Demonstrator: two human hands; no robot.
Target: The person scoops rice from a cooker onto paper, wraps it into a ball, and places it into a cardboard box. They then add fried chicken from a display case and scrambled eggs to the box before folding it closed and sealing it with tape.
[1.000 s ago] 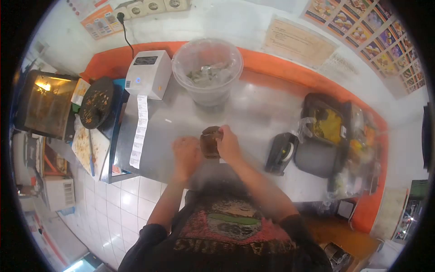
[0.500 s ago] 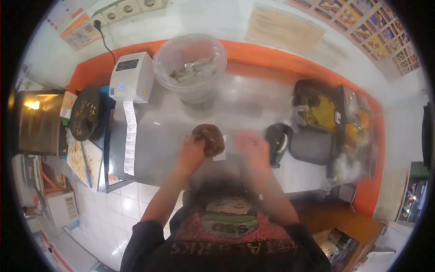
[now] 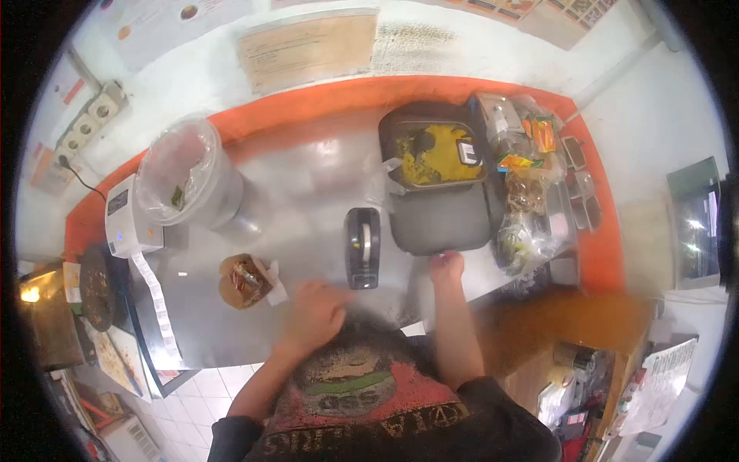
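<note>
My left hand (image 3: 314, 317) is over the steel counter with its fingers stretched to the right, holding nothing that I can see. Its fingertips are near the base of a black tape dispenser (image 3: 362, 250). To its left lies a brown paper packet (image 3: 246, 282) with shiny, dark contents showing, and a white slip (image 3: 278, 286) sticks out beside it. My right hand (image 3: 449, 268) is closed at the counter's front edge, just below a dark grey tray (image 3: 439, 223); whatever may be between its fingers is hidden.
A clear lined bucket (image 3: 219, 185) and a white label printer (image 3: 132, 219) with a long paper strip (image 3: 156, 304) stand left. A black container of yellow food (image 3: 440, 158) is at the back. Bagged goods (image 3: 527, 192) lie right. A wooden surface (image 3: 554, 316) is at lower right.
The view has turned right. My left hand has let go of the brown packet and moved right, near the tape dispenser. My right hand has moved right, past the dispenser, to below the grey tray.
</note>
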